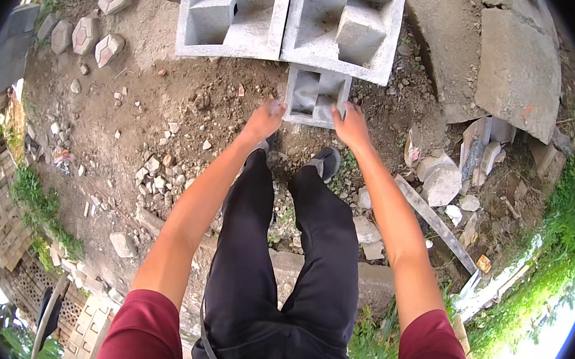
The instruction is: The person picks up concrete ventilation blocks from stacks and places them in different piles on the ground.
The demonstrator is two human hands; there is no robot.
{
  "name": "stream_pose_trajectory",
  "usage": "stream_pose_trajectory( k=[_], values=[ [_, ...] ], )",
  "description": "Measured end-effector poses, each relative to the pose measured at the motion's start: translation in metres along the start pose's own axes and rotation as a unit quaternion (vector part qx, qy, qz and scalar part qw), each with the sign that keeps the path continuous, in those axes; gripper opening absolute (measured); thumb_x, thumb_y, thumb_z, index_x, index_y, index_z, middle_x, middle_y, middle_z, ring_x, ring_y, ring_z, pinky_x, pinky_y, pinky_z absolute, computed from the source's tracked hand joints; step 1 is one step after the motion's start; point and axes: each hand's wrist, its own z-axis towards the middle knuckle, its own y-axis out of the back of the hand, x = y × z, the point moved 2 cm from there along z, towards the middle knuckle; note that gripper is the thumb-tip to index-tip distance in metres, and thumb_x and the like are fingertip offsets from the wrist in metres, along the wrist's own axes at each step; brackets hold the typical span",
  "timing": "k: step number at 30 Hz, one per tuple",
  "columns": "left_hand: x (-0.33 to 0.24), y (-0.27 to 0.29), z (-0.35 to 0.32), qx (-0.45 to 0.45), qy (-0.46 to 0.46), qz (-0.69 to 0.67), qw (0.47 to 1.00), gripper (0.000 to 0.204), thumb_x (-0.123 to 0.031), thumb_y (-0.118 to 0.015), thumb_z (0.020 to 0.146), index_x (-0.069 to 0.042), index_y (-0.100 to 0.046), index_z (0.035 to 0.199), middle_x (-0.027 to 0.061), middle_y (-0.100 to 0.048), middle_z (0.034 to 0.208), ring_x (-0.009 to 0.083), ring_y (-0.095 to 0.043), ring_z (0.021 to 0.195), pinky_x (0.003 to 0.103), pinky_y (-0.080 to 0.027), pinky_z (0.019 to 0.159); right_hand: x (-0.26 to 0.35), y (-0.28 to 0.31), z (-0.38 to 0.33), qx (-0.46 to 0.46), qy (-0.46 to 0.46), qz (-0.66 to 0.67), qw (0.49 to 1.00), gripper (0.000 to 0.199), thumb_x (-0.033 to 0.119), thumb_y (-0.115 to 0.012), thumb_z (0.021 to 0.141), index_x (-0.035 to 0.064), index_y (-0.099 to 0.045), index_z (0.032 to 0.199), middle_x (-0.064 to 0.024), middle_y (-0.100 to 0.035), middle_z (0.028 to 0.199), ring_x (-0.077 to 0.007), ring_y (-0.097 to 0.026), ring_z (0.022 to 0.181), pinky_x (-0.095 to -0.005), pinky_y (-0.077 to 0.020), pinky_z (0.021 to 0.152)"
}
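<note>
Both arms reach forward to a small grey concrete block with open hollows facing up. It sits on the dirt against the near edges of two larger blocks. My left hand grips its left wall, and my right hand grips its right wall near the front corner; the fingers of each are closed over the rim and partly hidden. Side by side behind it stand a large left block and a large right block, each with an angled piece inside. My shoes are just short of the small block.
Loose stones and gravel cover the ground near my feet. Several hexagonal pavers lie at far left. Concrete slabs rest at far right, above broken rubble and a long narrow bar. Green plants edge the right.
</note>
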Motion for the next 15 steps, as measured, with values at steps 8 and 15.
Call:
stream_pose_trajectory(
  k=[8,15],
  values=[
    [-0.149,0.104,-0.218,0.018,0.040,-0.356,0.934,0.037,-0.032,-0.045,0.097,-0.005,-0.052,0.120,0.0088,-0.061,0.112,0.0154,-0.058,0.100,0.031,-0.044,0.086,0.197,0.149,-0.205,0.130,0.134,0.136,0.973,0.045,0.035,-0.055,0.089,-0.0037,-0.057,0.111,-0.0237,-0.063,0.102,-0.0380,-0.060,0.098,-0.0409,-0.0459,0.086],
    [-0.247,0.134,-0.376,-0.050,-0.026,-0.430,0.901,0.033,-0.030,-0.045,0.097,-0.005,-0.057,0.115,0.0062,-0.064,0.104,0.0137,-0.061,0.090,0.028,-0.047,0.078,0.287,0.279,-0.331,0.114,0.116,0.239,0.957,0.034,0.029,-0.057,0.090,0.0011,-0.060,0.109,-0.0127,-0.067,0.092,-0.0182,-0.064,0.083,-0.0318,-0.0498,0.076]
  ],
)
